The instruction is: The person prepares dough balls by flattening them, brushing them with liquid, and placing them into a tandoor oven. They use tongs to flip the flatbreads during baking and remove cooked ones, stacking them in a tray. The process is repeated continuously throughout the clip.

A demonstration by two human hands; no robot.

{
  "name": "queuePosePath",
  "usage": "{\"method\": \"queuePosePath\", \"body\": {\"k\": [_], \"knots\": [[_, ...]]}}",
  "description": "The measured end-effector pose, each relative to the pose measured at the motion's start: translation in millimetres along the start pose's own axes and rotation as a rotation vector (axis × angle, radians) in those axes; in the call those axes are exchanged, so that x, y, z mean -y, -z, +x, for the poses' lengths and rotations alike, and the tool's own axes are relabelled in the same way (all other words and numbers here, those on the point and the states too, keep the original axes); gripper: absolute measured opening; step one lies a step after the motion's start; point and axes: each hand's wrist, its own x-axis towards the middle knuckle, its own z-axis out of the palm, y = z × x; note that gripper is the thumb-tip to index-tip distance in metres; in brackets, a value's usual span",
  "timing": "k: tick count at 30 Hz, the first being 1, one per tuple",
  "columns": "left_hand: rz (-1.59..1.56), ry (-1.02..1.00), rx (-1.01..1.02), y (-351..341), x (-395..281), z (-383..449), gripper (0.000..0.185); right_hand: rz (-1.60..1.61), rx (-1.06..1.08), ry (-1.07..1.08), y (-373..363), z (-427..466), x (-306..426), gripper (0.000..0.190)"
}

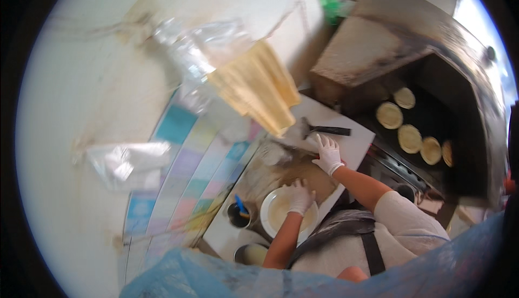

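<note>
My left hand (301,197), in a thin white glove, lies over the far side of a white round dish (266,213) with pale contents (282,206). Its fingers reach the rim; blur and the angle hide whether they grip anything. My right hand (329,155), gloved too, is stretched forward over the worktop with fingers apart and nothing seen in them. Just beyond its fingertips lies a scraper (330,130) with a black handle. A small red thing (344,163) shows beside the right wrist, too little of it visible to name. Brown, floury-looking surface (310,174) spreads between both hands.
On the right, several flat dough rounds (410,139) lie on a dark griddle inside a metal hood (365,54). A dark cup (238,216) with a blue-handled tool and a metal pot (251,254) stand left of the dish. Yellowish paper (257,87) hangs on the wall above the worktop (359,135).
</note>
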Motion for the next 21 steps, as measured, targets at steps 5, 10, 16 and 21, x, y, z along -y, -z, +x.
{"method": "queuePosePath", "body": {"k": [5, 10, 16, 21], "knots": [[0.000, -0.048, -0.042, -23, 13, 3, 0.057, 0.011, 0.220, -0.017, -7, -47, -65, 0.048], [-0.226, -0.185, -0.213, -26, -2, 9, 0.041, 0.501, 0.154, -0.149, 97, -167, -124, 0.057], [-0.639, -0.722, -0.078, -15, -157, 35, 0.033, 0.982, -0.414, -1.123, 123, -355, -230, 0.048], [-0.471, -1.140, 0.054, -8, -313, 55, 0.037, 1.094, -0.440, -1.344, 103, -441, -290, 0.044]]}}
